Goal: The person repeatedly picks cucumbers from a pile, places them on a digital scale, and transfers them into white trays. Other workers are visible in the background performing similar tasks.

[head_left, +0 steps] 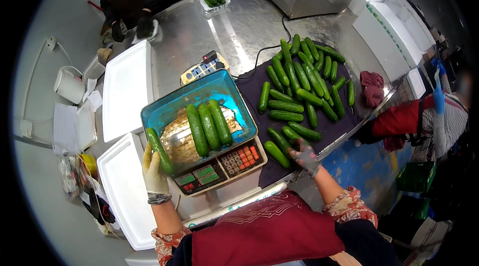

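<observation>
Gripping a cucumber (160, 150) are gloved left fingers (147, 155).

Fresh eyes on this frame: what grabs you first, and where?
The heap of green cucumbers on a dark cloth, right of centre. Next, the scale's bright blue tray near the middle, with three cucumbers side by side. Then the gloved hands: left gripping a cucumber at the tray's left edge, right at the heap's near edge.

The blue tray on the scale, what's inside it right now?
Three cucumbers lie side by side in the blue tray; the left hand holds another cucumber at the tray's left edge. What lies directly beneath the three is covered.
</observation>
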`<state>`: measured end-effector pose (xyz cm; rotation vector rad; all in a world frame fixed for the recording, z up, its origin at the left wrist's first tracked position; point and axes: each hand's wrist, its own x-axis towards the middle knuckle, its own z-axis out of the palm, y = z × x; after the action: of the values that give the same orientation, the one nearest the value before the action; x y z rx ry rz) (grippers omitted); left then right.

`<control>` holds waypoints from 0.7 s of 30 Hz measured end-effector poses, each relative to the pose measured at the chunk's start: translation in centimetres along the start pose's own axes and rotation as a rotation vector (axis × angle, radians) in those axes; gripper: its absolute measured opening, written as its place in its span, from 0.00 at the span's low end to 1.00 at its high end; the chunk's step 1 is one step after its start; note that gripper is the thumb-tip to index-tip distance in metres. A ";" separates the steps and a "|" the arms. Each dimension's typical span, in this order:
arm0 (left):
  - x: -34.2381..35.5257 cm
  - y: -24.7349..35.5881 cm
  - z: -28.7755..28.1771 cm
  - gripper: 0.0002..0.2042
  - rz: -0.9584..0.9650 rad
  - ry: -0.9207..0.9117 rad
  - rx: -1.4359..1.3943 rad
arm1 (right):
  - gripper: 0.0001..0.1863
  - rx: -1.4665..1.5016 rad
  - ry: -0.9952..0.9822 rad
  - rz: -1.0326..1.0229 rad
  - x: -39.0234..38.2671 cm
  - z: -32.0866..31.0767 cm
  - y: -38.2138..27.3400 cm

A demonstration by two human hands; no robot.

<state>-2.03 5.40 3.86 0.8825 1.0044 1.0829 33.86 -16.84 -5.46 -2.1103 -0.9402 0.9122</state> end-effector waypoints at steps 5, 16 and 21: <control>-0.4 -0.5 -1.3 0.23 -0.023 -0.010 -0.011 | 0.28 0.533 -0.101 0.094 -0.7 -0.3 0.3; -1.5 -0.1 -0.2 0.22 -0.006 0.007 -0.070 | 0.25 0.690 -0.384 -0.237 1.3 2.6 -10.7; -3.5 1.2 1.4 0.29 -0.071 -0.240 0.074 | 0.28 0.682 -0.601 -0.034 -2.1 2.2 -12.1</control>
<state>-1.54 2.20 6.10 1.0037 0.8733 0.8612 26.86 -11.46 3.31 -1.2556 -0.7746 1.6232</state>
